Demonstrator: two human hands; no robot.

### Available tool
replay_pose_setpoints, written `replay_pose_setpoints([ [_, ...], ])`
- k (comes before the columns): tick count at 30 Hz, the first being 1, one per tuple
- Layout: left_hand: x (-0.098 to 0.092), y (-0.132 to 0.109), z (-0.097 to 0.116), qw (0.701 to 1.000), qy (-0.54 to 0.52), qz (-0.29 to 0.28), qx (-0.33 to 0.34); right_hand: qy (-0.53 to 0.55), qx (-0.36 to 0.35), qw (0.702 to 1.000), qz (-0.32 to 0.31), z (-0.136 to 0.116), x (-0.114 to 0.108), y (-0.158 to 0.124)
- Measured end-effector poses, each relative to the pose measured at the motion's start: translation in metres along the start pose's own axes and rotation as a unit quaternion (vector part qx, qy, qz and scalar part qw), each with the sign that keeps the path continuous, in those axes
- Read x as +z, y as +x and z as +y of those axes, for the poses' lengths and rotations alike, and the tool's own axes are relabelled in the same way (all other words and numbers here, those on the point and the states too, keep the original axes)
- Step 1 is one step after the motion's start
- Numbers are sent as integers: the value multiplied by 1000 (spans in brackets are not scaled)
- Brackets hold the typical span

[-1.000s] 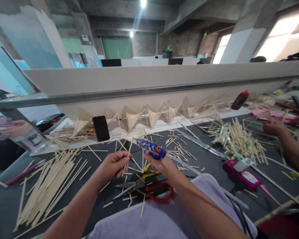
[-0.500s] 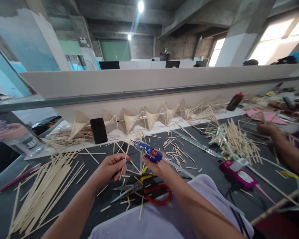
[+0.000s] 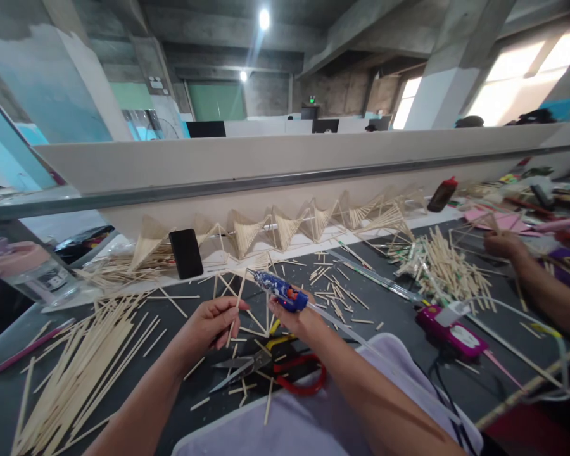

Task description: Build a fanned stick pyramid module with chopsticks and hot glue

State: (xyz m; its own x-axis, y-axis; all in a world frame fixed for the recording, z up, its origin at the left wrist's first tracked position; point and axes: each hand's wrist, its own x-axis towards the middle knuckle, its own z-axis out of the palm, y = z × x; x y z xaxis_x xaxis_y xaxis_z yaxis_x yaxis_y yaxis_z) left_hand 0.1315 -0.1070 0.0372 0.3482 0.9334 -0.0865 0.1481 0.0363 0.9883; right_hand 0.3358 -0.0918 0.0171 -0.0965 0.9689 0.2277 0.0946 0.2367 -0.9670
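Between the thumb and fingers of my left hand (image 3: pixel 217 322) is a thin wooden stick (image 3: pixel 238 303), held tilted. My right hand (image 3: pixel 294 316) is wrapped round a blue hot glue gun (image 3: pixel 278 290), its nozzle close to the stick's upper end. A clear glue stick (image 3: pixel 335 320) trails out of the gun's back. Behind my hands stands a small frame of joined sticks (image 3: pixel 265 322), partly hidden by them. Below lie scissors (image 3: pixel 247 364) with red handles and a yellow-handled tool (image 3: pixel 275 341), among short stick offcuts.
A bundle of long sticks (image 3: pixel 83 373) lies at left, near a water bottle (image 3: pixel 33 272). A phone (image 3: pixel 186 253) leans before a row of twisted stick structures (image 3: pixel 285 228). To the right are a stick pile (image 3: pixel 449 266), a magenta power strip (image 3: pixel 451 330) and another person's hand (image 3: pixel 503 244).
The view has shifted slightly. The glue gun's nozzle stays near the stick's upper end, and both hands keep their hold. At right, a pink item has come into view beside the other person.
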Motion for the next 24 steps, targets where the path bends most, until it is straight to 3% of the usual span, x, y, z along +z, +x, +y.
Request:
replay_pose_setpoints([
  [4, -1, 0, 0, 1000, 5, -4, -6, -27, 6, 1000, 9, -1, 0, 0],
  [13, -2, 0, -5, 1000, -9, -5, -6, -81, -70, 994, 21, 10, -5, 3],
  [24, -1, -1, 1, 1000, -30, -8, -1, -100, -72, 992, 15, 24, -3, 4],
])
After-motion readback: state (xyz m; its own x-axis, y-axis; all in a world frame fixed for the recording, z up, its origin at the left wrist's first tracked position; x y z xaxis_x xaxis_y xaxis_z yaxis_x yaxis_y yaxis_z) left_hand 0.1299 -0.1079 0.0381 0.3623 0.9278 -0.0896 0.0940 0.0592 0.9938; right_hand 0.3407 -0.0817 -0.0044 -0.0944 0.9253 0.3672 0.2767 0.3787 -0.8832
